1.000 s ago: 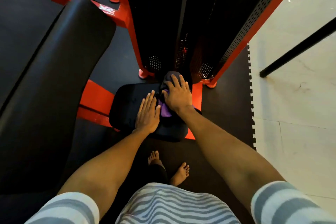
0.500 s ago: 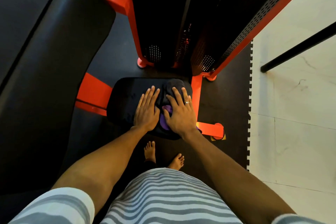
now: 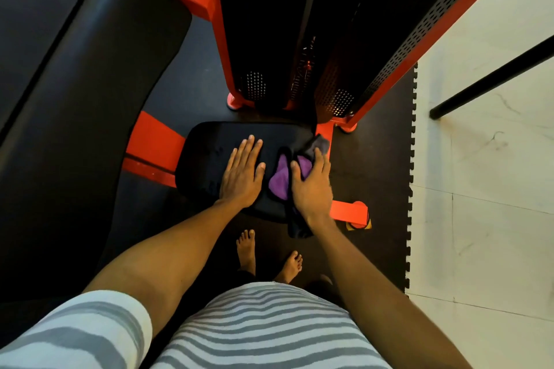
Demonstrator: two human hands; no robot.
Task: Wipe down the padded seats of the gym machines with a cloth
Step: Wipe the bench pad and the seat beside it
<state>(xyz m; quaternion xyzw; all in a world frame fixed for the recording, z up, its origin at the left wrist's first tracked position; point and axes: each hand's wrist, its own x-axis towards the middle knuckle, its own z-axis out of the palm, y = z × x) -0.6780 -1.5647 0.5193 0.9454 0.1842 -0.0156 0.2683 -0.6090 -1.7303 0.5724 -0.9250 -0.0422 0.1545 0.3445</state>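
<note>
A small black padded seat (image 3: 207, 156) sits low on a red machine frame, below and in front of me. My left hand (image 3: 242, 174) lies flat on the middle of the seat, fingers straight and together. My right hand (image 3: 311, 189) presses a dark grey and purple cloth (image 3: 280, 178) against the seat's right edge, with fingers curled over the cloth. Part of the cloth hangs off the near right corner, and another end sticks out past my fingertips.
A long black backrest pad (image 3: 90, 105) slants along the left. The red and black weight stack tower (image 3: 299, 39) rises just behind the seat. A red foot of the frame (image 3: 350, 211) juts right. White tiled floor (image 3: 494, 189) starts past the mat's edge; my bare feet (image 3: 269, 257) stand below the seat.
My right hand slid the cloth from the seat's far middle toward me, then out to the right edge, parting from my left hand. My left hand stayed flat on the seat.
</note>
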